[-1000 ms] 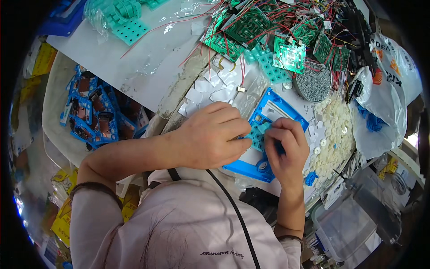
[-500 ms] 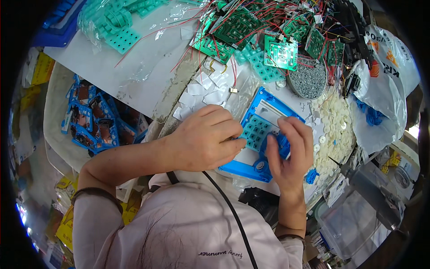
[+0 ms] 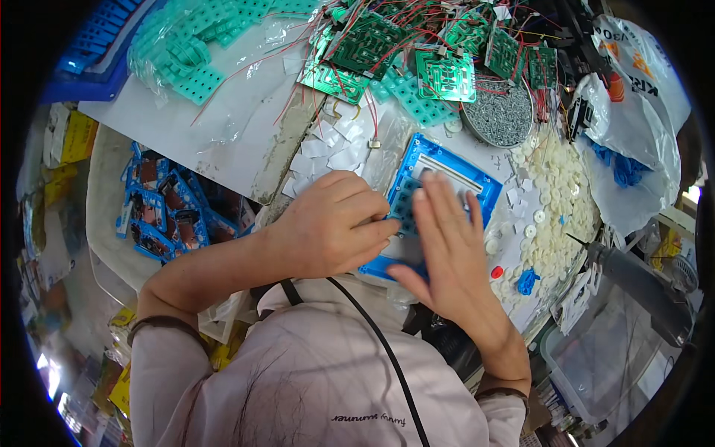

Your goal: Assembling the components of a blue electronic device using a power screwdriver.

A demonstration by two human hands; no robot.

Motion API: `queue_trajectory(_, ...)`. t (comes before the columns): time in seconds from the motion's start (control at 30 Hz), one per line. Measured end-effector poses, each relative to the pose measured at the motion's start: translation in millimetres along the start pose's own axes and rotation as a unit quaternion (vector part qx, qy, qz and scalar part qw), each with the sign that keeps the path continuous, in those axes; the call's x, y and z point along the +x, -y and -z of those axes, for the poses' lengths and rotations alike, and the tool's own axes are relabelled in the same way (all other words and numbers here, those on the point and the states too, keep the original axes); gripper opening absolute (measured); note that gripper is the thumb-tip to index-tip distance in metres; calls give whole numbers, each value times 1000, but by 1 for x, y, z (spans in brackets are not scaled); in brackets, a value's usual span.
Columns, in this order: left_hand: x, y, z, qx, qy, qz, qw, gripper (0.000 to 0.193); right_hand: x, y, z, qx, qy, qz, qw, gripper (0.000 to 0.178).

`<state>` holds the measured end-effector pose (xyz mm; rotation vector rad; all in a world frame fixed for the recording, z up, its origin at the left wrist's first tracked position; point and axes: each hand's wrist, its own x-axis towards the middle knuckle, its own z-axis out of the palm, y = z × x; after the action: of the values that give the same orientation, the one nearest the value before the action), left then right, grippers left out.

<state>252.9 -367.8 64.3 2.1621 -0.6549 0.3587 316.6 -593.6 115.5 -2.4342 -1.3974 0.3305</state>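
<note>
A blue plastic casing (image 3: 485, 188) lies tilted on the work surface in front of me, with a teal rubber keypad (image 3: 404, 200) inside it. My left hand (image 3: 337, 225) is at the casing's left edge, its fingers curled and pressed together; what they hold, if anything, is hidden. Stretched over the casing's middle is my right hand (image 3: 450, 261), fingers extended and thumb spread, slightly blurred. It covers much of the casing's inside and part of the keypad. A small red piece (image 3: 497, 273) and a blue clump of small parts (image 3: 528, 281) lie right of this hand.
Green circuit boards (image 3: 445, 74) with red wires crowd the back, beside a round tin of screws (image 3: 497, 112). Cream-coloured discs (image 3: 555, 201) are heaped on the right, near a grey electric screwdriver (image 3: 640, 287). At left stands a tub (image 3: 108, 186) holding blue assembled units (image 3: 167, 205).
My right hand has gone from bent fingers at the casing's right side to stretched out over its middle. The blue parts seen inside the casing no longer show. The red piece has come into sight.
</note>
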Motion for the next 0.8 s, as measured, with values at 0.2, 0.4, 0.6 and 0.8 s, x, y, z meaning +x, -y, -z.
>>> queue_trajectory(0.2,12,2,23,25,5,3,1000,40,-24,0,0,-15,27,8,1000,88)
queue_trajectory(0.4,74,46,62,152,-84,51,984,24,-23,13,-9,-41,61,-18,997,95)
queue_trajectory(0.6,129,75,57,183,-60,36,981,15,-26,3,8,40,50,4,998,92)
queue_trajectory(0.8,173,80,22,252,-5,-4,968,14,-35,1,4,18,34,17,999,88)
